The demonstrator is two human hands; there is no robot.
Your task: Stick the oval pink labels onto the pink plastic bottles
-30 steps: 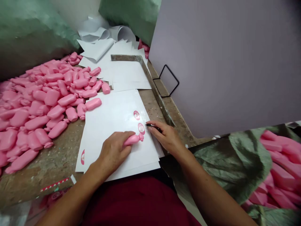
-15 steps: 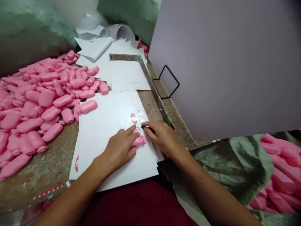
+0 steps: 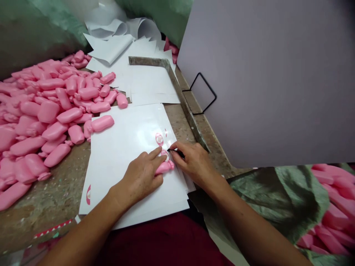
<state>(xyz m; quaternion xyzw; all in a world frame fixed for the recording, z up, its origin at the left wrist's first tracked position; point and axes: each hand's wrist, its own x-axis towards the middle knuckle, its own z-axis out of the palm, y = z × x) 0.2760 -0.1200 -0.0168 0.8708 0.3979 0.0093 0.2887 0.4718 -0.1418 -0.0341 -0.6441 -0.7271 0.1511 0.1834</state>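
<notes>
On a stack of white sticker sheets (image 3: 127,140), my left hand (image 3: 140,175) is closed around a small pink bottle (image 3: 166,167), whose knobbed end sticks out to the right. Its index finger reaches forward, the tip beside an oval pink-and-white sticker (image 3: 165,152). My right hand (image 3: 195,160) pinches a thin black pointed tool (image 3: 179,152); the tool's tip is at that sticker's upper right edge. Just beyond, another oval sticker (image 3: 159,139) remains on the sheet. The left fingers hide much of the bottle.
Many pink bottles (image 3: 50,111) are heaped at the left, one lying on the sheets' corner. Behind are more white sheets (image 3: 149,83) and an angled metal bar (image 3: 188,111). A grey panel (image 3: 266,81) with a black wire handle (image 3: 213,92) stands right; a green sack (image 3: 288,195) lies below.
The camera view has shifted slightly. Both hands keep nearly the same pose over the sheet, with the black tool's tip still at the sticker.
</notes>
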